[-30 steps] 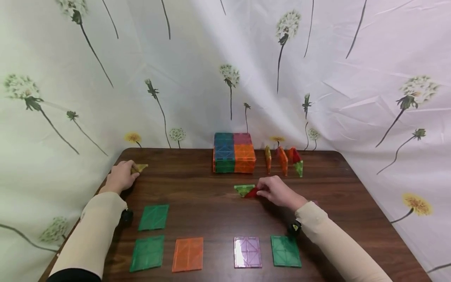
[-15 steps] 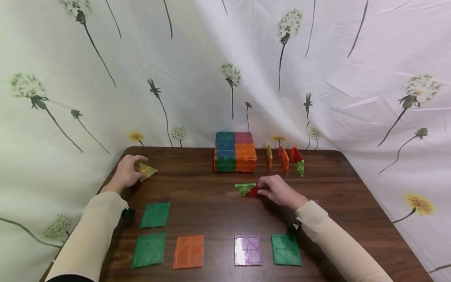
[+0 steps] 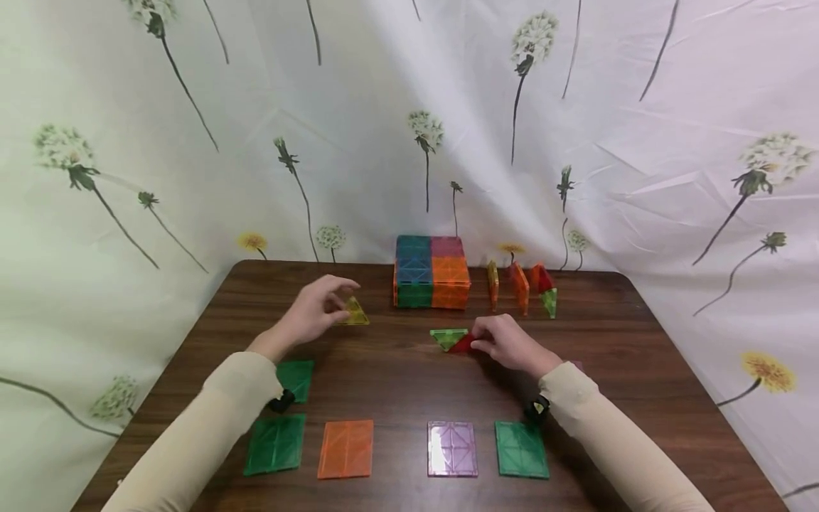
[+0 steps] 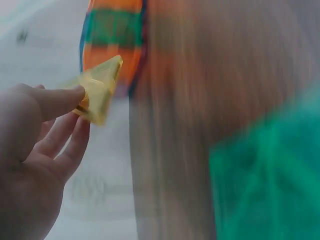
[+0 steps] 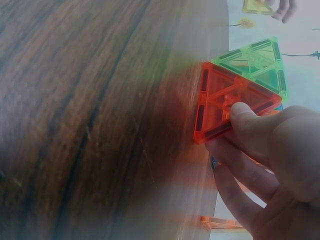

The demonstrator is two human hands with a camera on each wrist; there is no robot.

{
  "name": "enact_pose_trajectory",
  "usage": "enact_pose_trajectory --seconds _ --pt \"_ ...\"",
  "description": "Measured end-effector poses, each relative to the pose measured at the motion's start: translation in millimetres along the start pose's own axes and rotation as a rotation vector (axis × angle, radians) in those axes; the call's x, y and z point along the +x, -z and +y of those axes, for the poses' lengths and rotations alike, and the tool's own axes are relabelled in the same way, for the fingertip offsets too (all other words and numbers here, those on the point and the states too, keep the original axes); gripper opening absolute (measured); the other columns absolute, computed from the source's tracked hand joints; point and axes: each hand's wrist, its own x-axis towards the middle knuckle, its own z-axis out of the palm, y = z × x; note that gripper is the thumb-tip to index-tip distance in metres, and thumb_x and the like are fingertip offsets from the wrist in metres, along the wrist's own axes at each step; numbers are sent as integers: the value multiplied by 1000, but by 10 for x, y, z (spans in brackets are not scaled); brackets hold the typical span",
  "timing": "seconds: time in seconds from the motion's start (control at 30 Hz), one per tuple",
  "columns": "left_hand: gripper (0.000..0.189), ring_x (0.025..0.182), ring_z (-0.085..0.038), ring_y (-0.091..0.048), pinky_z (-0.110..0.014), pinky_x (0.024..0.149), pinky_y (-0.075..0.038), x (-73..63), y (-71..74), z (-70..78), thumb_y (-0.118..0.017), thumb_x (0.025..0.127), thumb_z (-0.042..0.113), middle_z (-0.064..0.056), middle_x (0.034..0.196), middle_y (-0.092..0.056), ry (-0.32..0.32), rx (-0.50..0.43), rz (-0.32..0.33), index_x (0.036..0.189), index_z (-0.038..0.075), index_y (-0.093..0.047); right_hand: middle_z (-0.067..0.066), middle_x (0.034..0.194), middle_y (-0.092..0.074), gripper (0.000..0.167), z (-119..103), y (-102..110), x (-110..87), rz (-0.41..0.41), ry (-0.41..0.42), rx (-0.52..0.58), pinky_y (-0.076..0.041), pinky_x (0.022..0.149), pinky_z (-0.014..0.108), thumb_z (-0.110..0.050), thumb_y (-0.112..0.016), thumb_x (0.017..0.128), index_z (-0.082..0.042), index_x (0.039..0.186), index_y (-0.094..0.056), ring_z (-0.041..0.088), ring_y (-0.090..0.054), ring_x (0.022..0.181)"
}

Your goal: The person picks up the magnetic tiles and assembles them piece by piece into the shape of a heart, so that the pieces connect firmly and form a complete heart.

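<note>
My left hand (image 3: pixel 311 311) pinches a yellow triangular magnetic tile (image 3: pixel 358 314) between thumb and fingers, held above the table left of centre. In the left wrist view the same tile stands out past the thumb, its edges blurred. My right hand (image 3: pixel 512 346) grips a red triangular magnetic tile (image 5: pixel 217 95) with the thumb on its face. A green triangular magnetic tile (image 5: pixel 260 61) lies edge to edge with the red one. In the head view this pair stands upright, the green tile (image 3: pixel 449 338) to the left; fingers hide part of the red one.
A box of coloured square tiles (image 3: pixel 414 272) stands at the back. To its right are a yellow upright tile (image 3: pixel 493 286), an orange one (image 3: pixel 520 289) and a red-green piece (image 3: pixel 547 291). Green, orange (image 3: pixel 345 449) and purple squares (image 3: pixel 452 449) lie flat in front.
My left hand has carried the yellow triangular magnetic tile from the table's far left edge rightward toward the middle. My right hand stays with the red and green tiles in nearly the same place.
</note>
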Motion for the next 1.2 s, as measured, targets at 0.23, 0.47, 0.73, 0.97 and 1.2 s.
enact_pose_trajectory --seconds 0.23,0.47,0.73,0.97,1.2 --pt "24 93 -21 -71 -41 82 -62 119 -426 370 -81 91 1 -7 106 -74 -113 -41 -84 114 5 -75 -7 82 -71 16 -8 -1 14 1 -11 -3 -56 70 29 -7 -81 93 -16 87 -69 6 -60 72" --pt "9 84 -13 -70 -35 77 -62 156 -692 490 -81 93 8 -1 94 -74 -145 -72 -129 101 8 -77 -6 85 -73 13 -39 -7 44 -2 -5 6 -58 71 29 -8 -81 93 -16 89 -71 6 -63 73" --pt "8 84 -12 -70 -35 77 -61 188 -868 543 -80 94 9 0 92 -75 -137 -91 -163 101 7 -76 -5 86 -74 11 -88 -34 77 -13 7 14 -60 74 30 -9 -81 94 -16 91 -72 6 -64 76" --pt "9 81 -11 -70 -27 75 -60 218 -931 584 -81 93 7 -1 92 -75 -115 -97 -155 101 7 -77 -5 87 -74 11 -103 -47 86 -18 0 13 -60 74 31 -9 -81 94 -15 91 -72 6 -65 76" --pt "10 82 -10 -69 -27 76 -60 226 -949 602 -80 94 8 -1 94 -74 -108 -105 -144 103 8 -76 -5 87 -74 12 -86 -65 81 -18 5 3 -60 76 31 -10 -81 93 -16 91 -71 5 -67 79"
